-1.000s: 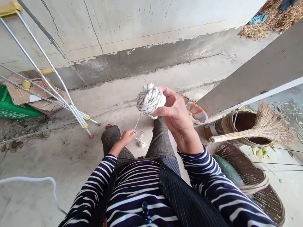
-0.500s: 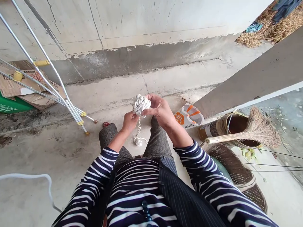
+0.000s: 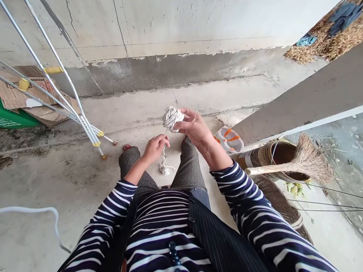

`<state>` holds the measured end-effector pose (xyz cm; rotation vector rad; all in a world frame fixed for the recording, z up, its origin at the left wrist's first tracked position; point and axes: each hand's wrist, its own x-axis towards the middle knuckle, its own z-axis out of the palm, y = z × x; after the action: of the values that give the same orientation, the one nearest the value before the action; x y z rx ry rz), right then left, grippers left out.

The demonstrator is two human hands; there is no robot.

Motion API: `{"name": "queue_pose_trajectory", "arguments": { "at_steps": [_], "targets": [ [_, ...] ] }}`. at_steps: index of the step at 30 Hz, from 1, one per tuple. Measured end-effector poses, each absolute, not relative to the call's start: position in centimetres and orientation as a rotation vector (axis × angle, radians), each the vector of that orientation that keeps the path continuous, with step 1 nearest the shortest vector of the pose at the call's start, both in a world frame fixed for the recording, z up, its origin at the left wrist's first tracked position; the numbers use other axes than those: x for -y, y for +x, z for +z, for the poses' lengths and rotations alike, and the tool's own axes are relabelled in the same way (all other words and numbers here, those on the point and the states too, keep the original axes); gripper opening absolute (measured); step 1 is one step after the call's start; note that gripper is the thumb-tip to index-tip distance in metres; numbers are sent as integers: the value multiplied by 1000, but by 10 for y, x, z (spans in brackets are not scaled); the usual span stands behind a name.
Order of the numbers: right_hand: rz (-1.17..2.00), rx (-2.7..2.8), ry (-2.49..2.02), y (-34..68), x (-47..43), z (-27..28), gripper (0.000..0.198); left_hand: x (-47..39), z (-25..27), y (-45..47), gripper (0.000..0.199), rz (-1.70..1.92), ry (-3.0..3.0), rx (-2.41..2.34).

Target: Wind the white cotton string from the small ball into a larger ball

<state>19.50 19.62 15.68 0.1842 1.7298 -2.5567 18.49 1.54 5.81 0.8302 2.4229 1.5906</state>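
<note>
My right hand [image 3: 195, 126] grips a ball of white cord [image 3: 171, 119] from its right side, fingers and thumb around it. Just below and to the left, my left hand [image 3: 155, 147] pinches the strand of cord running down from the ball. Under that hand the loose cord [image 3: 163, 158] hangs between my knees. It leads down to a small tangled heap of the same cord [image 3: 165, 170] low between my legs.
Metal crutches [image 3: 70, 109] lean at the left by a cardboard box [image 3: 34, 90]. To the right are a plastic bag [image 3: 230, 139], a bucket [image 3: 262, 153] with a straw broom [image 3: 309, 160] across it, and a woven basket [image 3: 279, 196]. A white hose [image 3: 31, 209] lies at lower left.
My left hand has come away from the ball, down and left, and now pinches the strand below it. My right hand and the ball have shifted slightly right.
</note>
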Motion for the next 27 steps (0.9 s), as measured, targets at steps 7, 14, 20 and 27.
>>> {"name": "queue_pose_trajectory", "arguments": {
  "at_steps": [7, 14, 20, 27],
  "targets": [
    [-2576, -1750, 255, 190, -203, 152, 47, -13, 61, 182, 28, 1704, 769, -2245],
    [-2497, -2047, 74, 185, -200, 148, 49, -19, 66, 191, 29, 1903, 535, -1971],
    [-2014, -2909, 56, 169, -209, 121, 41, -13, 80, 208, 29, 1622, 668, -2051],
    [-1292, -3168, -251, 182, -217, 70, 43, 9, 97, 192, 32, 1282, 882, -2396]
  ]
}}
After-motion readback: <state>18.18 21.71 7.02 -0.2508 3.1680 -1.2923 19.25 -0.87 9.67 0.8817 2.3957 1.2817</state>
